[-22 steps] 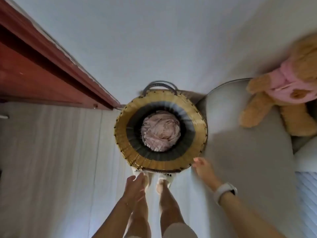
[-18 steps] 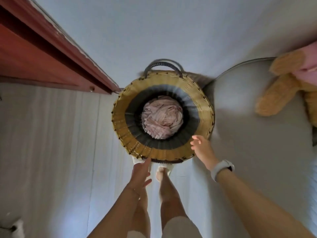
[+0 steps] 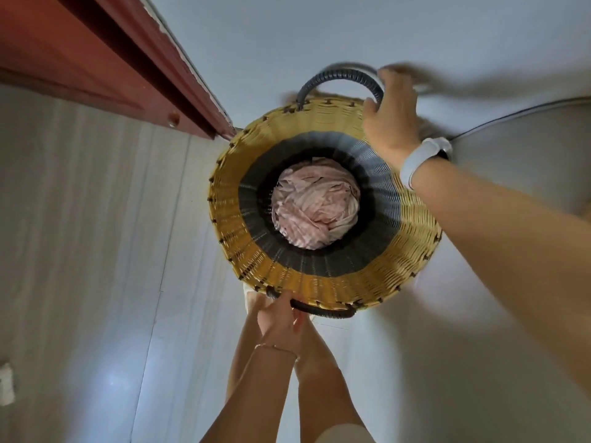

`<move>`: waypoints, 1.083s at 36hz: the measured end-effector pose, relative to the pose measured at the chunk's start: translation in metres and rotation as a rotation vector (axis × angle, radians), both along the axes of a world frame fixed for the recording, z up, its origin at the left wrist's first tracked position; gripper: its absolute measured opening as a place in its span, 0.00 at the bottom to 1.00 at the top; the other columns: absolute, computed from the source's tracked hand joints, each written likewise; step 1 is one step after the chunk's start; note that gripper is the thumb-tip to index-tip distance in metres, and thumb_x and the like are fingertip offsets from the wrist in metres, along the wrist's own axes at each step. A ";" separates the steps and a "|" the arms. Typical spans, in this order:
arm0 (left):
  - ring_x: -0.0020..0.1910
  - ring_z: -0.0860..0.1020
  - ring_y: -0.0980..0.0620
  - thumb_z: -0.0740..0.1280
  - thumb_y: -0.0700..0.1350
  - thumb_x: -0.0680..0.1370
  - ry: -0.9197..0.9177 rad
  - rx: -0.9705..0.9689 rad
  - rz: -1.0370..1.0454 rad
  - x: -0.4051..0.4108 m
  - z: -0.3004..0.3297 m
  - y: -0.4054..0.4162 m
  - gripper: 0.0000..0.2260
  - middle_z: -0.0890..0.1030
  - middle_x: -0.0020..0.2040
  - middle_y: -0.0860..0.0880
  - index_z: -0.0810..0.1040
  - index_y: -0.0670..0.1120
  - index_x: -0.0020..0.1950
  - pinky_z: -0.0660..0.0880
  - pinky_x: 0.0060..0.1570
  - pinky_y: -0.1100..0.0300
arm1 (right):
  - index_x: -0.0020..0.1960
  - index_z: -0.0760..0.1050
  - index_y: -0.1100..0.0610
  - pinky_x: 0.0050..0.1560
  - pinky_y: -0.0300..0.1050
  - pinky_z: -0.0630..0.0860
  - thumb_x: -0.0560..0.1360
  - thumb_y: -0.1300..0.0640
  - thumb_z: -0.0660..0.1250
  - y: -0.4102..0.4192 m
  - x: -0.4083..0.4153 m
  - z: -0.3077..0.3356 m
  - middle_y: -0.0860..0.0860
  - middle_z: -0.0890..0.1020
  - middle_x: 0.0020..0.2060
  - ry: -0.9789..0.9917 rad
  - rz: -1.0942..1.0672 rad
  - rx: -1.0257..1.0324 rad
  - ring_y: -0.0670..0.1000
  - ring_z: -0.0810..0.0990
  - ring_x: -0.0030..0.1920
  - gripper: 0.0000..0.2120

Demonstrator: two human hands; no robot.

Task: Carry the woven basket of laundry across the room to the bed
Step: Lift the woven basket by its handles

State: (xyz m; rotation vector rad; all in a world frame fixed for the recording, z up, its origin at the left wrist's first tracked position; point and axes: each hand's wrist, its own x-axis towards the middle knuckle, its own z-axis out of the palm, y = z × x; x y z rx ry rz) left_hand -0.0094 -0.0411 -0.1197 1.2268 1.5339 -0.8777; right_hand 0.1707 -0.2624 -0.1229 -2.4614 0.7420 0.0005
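Gripping the woven basket (image 3: 323,279), the left hand (image 3: 279,318) curls fingers (image 3: 281,300) round its near handle (image 3: 323,310); the right hand (image 3: 391,119), fingers loosely spread, touches the far handle (image 3: 339,79).

Woven wicker basket (image 3: 323,287), crumpled cloth laundry (image 3: 315,209)

Pale floor (image 3: 96,251), red-brown wooden frame (image 3: 96,49)

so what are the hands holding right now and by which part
The left hand grips the woven basket by its near handle. The right hand is at the far handle; its grip cannot be told.
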 end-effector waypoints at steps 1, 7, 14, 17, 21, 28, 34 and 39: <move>0.36 0.77 0.49 0.65 0.35 0.73 0.008 -0.038 0.029 0.000 0.001 -0.002 0.01 0.78 0.37 0.43 0.73 0.38 0.41 0.74 0.36 0.58 | 0.65 0.65 0.62 0.62 0.53 0.66 0.74 0.59 0.57 0.001 0.009 0.006 0.61 0.72 0.63 0.017 0.081 -0.003 0.60 0.69 0.64 0.20; 0.36 0.76 0.47 0.61 0.34 0.75 0.012 -0.095 0.143 0.017 0.011 0.001 0.06 0.76 0.38 0.42 0.69 0.41 0.40 0.76 0.37 0.54 | 0.52 0.72 0.62 0.52 0.52 0.70 0.77 0.52 0.55 0.014 0.009 0.021 0.62 0.79 0.50 0.139 0.281 -0.016 0.62 0.75 0.52 0.14; 0.29 0.68 0.48 0.61 0.41 0.78 -0.096 0.055 0.147 0.040 0.014 0.033 0.12 0.69 0.32 0.46 0.67 0.43 0.34 0.75 0.44 0.53 | 0.52 0.70 0.67 0.45 0.51 0.66 0.79 0.57 0.54 0.028 -0.031 0.038 0.66 0.77 0.49 0.237 0.258 0.154 0.64 0.74 0.51 0.13; 0.30 0.69 0.46 0.59 0.46 0.78 -0.219 0.241 -0.155 0.047 0.027 0.054 0.16 0.71 0.30 0.45 0.68 0.43 0.31 0.72 0.40 0.53 | 0.57 0.68 0.67 0.41 0.44 0.61 0.79 0.57 0.53 0.026 -0.053 0.048 0.63 0.76 0.49 0.227 0.151 0.213 0.61 0.73 0.47 0.14; 0.31 0.69 0.47 0.55 0.47 0.79 -0.510 0.376 -0.399 0.050 0.064 0.081 0.14 0.70 0.31 0.46 0.70 0.41 0.36 0.67 0.35 0.54 | 0.47 0.68 0.59 0.41 0.49 0.67 0.79 0.57 0.54 0.029 -0.089 0.065 0.53 0.71 0.36 0.130 0.023 0.336 0.55 0.71 0.39 0.07; 0.27 0.63 0.49 0.59 0.46 0.79 -0.743 0.552 -0.583 0.029 0.119 0.125 0.15 0.66 0.27 0.48 0.67 0.44 0.32 0.60 0.29 0.60 | 0.43 0.71 0.61 0.33 0.49 0.65 0.77 0.53 0.57 0.069 -0.146 0.098 0.53 0.68 0.29 0.096 -0.203 0.523 0.53 0.65 0.31 0.12; 0.28 0.67 0.51 0.58 0.47 0.79 -0.698 0.640 -0.544 -0.005 0.149 0.163 0.13 0.72 0.33 0.47 0.75 0.38 0.46 0.62 0.28 0.63 | 0.35 0.65 0.58 0.28 0.42 0.64 0.77 0.53 0.55 0.113 -0.174 0.136 0.55 0.67 0.29 0.156 -0.092 0.522 0.52 0.64 0.30 0.14; 0.27 0.65 0.52 0.58 0.46 0.79 -0.693 0.646 -0.444 -0.034 0.168 0.179 0.12 0.68 0.29 0.50 0.72 0.39 0.42 0.59 0.28 0.64 | 0.36 0.67 0.54 0.33 0.46 0.66 0.77 0.53 0.55 0.134 -0.191 0.152 0.50 0.70 0.30 0.204 0.015 0.498 0.52 0.68 0.31 0.12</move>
